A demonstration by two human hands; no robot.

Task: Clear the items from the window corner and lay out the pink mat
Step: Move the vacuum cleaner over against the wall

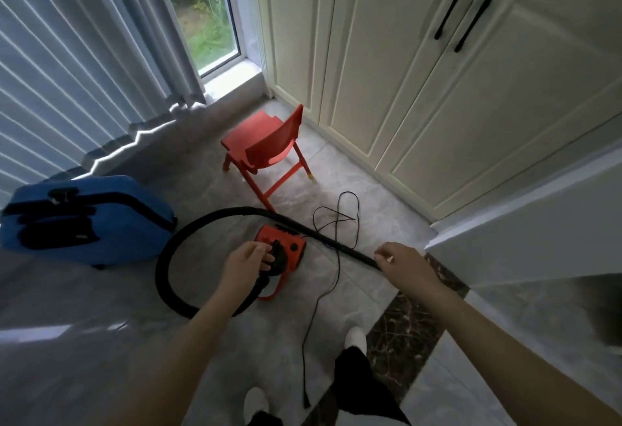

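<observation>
Down on the grey floor (101,291), a big blue case (84,217) lay on its side near the left edge, close under the long curtain (67,72). Next came a little red chair (266,149), which stood upright near the far corner, between the window (202,12) and the cream cupboard doors (437,89). A long black hose (168,257) made a wide loop on the floor in front of the chair. Inside that loop sat a small red vacuum (286,250). The left hand (245,264) was on top of the vacuum, with its fingers curled around the black handle. The right hand (404,260) was closed around the far end of the hose, toward the right edge of the floor. A thin black cord (336,220) lay in loose loops just beside the vacuum and ran back between two white shoes (355,338). No pink mat showed anywhere.
</observation>
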